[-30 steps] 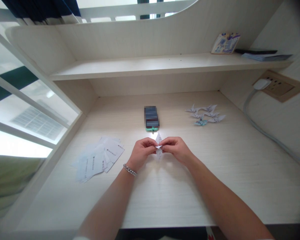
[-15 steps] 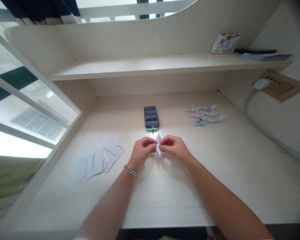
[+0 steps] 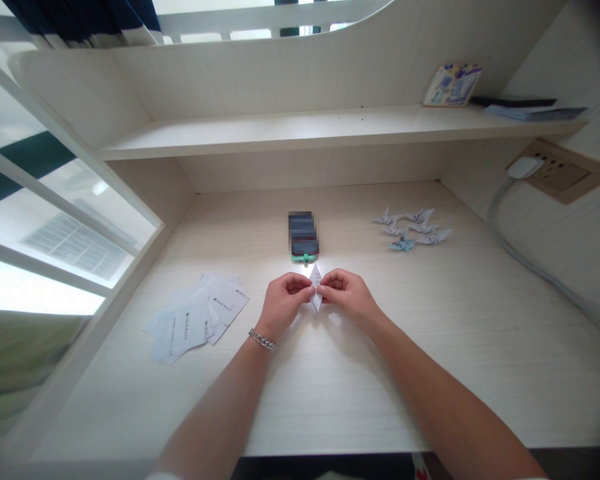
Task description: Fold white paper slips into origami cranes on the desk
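Between my two hands is a small folded white paper point(image 3: 316, 275), diamond-shaped and pointed at its upper and lower ends. My left hand point(image 3: 286, 300), with a silver chain bracelet point(image 3: 262, 339) at the wrist, pinches its left side. From the right, my right hand point(image 3: 347, 293) pinches the opposite side, thumb and fingertips closed. The fingertips cover the paper's middle. Just beyond it lies a phone point(image 3: 303, 235) with a green lower edge, its screen blurred out. Several folded paper cranes point(image 3: 423, 228) sit to the far right, a light-blue one point(image 3: 403, 245) among them.
Loose printed paper sheets point(image 3: 190, 323) lie overlapping on the desk's left. Above the desk, a shelf point(image 3: 280, 137) carries a small box point(image 3: 453, 85) and a stack of flat items point(image 3: 535, 112). A cable point(image 3: 530, 267) runs down from the wall socket point(image 3: 563, 170) at the right.
The folded paper has turned slightly, showing more of its broad face. Both hands have shifted only a little and keep their pinch on it.
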A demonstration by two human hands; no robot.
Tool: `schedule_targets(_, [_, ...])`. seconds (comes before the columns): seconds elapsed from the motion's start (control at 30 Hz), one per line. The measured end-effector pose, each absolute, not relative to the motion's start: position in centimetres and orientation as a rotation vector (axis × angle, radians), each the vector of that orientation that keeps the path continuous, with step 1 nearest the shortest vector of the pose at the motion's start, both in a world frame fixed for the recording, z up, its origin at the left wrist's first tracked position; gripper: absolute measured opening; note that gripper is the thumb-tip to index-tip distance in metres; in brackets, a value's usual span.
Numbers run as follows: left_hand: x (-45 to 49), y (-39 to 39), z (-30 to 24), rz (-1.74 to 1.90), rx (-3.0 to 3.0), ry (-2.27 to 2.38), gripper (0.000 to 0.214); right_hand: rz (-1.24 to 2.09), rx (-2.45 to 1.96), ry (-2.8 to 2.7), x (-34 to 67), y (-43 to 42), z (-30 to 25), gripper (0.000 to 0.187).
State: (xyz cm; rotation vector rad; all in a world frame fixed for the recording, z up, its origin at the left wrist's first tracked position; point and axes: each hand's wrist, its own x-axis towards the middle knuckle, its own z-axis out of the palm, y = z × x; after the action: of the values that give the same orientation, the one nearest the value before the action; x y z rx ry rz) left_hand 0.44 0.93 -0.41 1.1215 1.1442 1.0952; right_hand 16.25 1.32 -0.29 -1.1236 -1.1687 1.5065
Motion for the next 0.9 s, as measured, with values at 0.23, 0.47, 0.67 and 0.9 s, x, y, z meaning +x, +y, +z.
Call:
schedule_targets(0.23, [0.37, 0.91, -0.51, 1.103, 1.123, 1.129, 0.022, 1.474, -1.109, -1.186, 16.33, 1.33, -0.27, 0.031])
schedule_targets(0.47, [0.37, 0.86, -0.41, 1.100, 1.117, 1.139, 0.023, 1.471, -1.114, -1.180, 16.45, 1.39, -0.56, 0.034])
schedule_targets(0.67, [0.46, 0.79, -0.27, 1.085, 1.158, 1.159, 0.021, 1.475, -1.105, -1.180, 16.52, 1.42, -0.60, 0.033])
schedule_targets(0.9, [0.61, 0.79, -0.43, 1.143, 1.131, 1.137, 0.021, 1.446, -1.119, -1.203, 16.43, 1.35, -0.38, 0.033])
